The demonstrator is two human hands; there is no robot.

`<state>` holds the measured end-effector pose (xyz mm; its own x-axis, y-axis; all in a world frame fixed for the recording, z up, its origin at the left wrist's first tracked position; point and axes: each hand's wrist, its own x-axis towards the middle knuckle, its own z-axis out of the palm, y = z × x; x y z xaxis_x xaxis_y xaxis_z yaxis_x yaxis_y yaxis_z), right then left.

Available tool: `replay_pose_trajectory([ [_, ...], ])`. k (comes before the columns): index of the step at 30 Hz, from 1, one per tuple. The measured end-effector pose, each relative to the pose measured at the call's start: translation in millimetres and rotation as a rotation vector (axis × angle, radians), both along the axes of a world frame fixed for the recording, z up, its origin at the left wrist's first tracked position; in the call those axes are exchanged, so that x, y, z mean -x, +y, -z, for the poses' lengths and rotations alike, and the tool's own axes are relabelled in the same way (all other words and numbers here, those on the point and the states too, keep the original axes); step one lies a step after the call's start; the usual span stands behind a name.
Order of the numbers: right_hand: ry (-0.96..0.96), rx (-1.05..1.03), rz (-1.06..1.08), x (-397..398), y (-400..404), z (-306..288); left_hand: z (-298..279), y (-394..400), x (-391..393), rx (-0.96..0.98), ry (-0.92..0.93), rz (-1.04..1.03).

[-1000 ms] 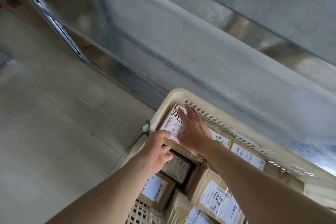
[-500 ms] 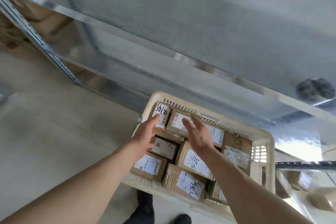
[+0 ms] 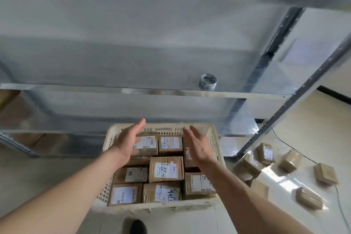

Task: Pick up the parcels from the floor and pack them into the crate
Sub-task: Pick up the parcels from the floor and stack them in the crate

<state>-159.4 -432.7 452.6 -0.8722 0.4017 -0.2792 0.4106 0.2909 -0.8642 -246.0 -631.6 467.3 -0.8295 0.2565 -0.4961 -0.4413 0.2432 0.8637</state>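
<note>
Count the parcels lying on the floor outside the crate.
6 parcels, all right of the crate: three near the shelf leg, one by the cable, two lower in view. Blur may hide another.

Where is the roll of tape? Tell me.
In the head view, the roll of tape stands on the metal shelf right of centre, above and behind the crate.

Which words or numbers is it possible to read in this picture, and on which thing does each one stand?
"186", handwritten, on the label of the left middle parcel in the crate.
"22" and "1100", handwritten, uncertain, on the centre parcel.
"98L", handwritten, last characters unclear, on the front centre parcel.
Printed text and barcodes on all labels: too small and blurred to read.
Floor parcels: labels unreadable.
</note>
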Motion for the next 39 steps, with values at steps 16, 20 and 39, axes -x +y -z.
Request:
replay_pose_trajectory([
  [16, 0.063, -0.049, 0.449, -190.2, 117.6, -48.1, -51.3, 170.9, -108.1, -0.141, 0.080, 0.489],
  [20, 0.035, -0.085, 0.561, -223.2, 124.0, -51.9, -52.8, 199.6, -129.9, -0.151, 0.059, 0.632],
  [39, -0.007, -0.051, 0.925, -314.4, 174.2, -45.9, -59.8, 311.8, -196.6, -0.180, -0.012, 0.955],
])
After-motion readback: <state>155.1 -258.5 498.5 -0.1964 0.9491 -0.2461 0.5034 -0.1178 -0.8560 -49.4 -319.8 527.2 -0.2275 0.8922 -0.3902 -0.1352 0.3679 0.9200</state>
